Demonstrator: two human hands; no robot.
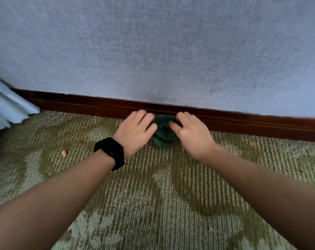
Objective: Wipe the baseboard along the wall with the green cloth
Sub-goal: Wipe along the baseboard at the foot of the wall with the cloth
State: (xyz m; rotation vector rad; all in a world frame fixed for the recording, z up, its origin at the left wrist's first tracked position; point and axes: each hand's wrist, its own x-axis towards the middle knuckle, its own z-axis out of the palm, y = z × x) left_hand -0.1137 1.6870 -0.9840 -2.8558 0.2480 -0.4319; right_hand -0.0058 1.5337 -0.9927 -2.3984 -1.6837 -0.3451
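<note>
A crumpled green cloth (163,131) with a zigzag edge lies on the carpet against the dark red-brown baseboard (243,121), which runs along the foot of the pale blue wall. My left hand (135,129), with a black watch on its wrist, holds the cloth's left side, fingers curled over it. My right hand (191,130) holds the right side the same way, its fingertips tucked into the folds. Most of the cloth is hidden between and under the two hands. Both sets of fingertips reach up to the baseboard.
A green patterned carpet (153,204) covers the floor. Pale curtain folds (7,109) hang at the far left, down to the floor. A small orange scrap (64,153) lies on the carpet to the left of my left wrist.
</note>
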